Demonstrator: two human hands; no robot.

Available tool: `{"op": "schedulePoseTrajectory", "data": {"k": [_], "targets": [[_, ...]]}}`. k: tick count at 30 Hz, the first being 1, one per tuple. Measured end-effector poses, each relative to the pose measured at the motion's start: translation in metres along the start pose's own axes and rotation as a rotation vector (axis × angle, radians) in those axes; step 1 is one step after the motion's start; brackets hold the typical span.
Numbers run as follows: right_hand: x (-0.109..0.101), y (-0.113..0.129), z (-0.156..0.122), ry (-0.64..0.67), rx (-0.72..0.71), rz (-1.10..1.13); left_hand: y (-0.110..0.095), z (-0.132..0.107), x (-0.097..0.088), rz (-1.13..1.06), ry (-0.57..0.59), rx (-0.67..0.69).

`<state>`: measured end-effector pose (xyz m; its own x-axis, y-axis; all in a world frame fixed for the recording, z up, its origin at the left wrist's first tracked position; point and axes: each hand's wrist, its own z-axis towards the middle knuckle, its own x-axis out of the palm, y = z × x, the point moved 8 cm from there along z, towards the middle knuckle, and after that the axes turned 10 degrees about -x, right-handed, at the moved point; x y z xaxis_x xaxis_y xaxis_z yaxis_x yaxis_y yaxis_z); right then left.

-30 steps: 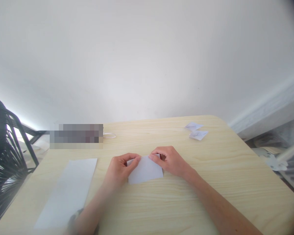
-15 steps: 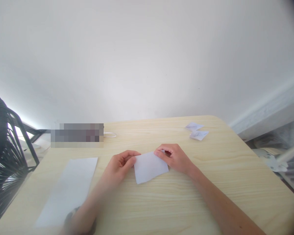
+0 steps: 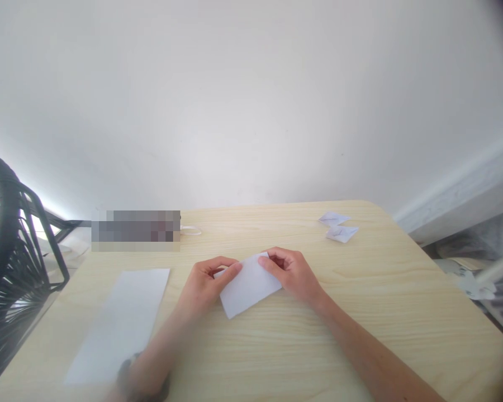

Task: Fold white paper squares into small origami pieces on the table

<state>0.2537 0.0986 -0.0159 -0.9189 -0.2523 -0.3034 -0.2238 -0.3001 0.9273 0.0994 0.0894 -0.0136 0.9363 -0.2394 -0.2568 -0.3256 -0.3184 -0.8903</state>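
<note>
A small white rectangle of paper (image 3: 248,290) is held between both hands just above the table, tilted with its right side higher. My left hand (image 3: 209,282) pinches its upper left part, thumb on top and fingers behind. At the upper right corner, my right hand (image 3: 291,273) grips the same paper between thumb and fingers. The fingertips behind the sheet are hidden. Left of my left forearm lies a larger white sheet of paper (image 3: 121,318), flat on the table. Two folded paper pieces (image 3: 334,218) (image 3: 342,233) rest close together at the far right.
The pale wooden table (image 3: 318,346) meets a white wall (image 3: 251,111) at its back edge. A blurred-out object (image 3: 136,226) with a white loop (image 3: 190,230) sits at the back left. A dark woven chair (image 3: 4,240) stands beyond the left edge.
My left thumb has moved right, further onto the paper. The paper has turned, its lower left corner shifting left and down, and my right hand has moved slightly left with it.
</note>
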Motion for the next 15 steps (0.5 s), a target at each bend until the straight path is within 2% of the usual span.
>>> {"op": "schedulePoseTrajectory", "data": {"k": [2, 4, 8, 11, 15], "targets": [[-0.002, 0.007, 0.0, -0.018, -0.073, -0.056, 0.001, 0.0, 0.003, -0.004, 0.044, -0.024], [-0.001, 0.019, 0.0, -0.012, -0.205, -0.139, 0.004, 0.001, 0.004, -0.019, 0.076, -0.065], [0.009, 0.04, -0.005, 0.089, -0.488, -0.208, 0.007, 0.003, 0.001, -0.079, 0.097, -0.102], [0.015, 0.042, -0.008, 0.165, -0.558, -0.227, 0.007, 0.003, 0.002, -0.104, 0.136, -0.1], [0.017, 0.039, -0.008, 0.199, -0.565, -0.24, 0.008, 0.003, 0.005, -0.122, 0.173, -0.126]]}}
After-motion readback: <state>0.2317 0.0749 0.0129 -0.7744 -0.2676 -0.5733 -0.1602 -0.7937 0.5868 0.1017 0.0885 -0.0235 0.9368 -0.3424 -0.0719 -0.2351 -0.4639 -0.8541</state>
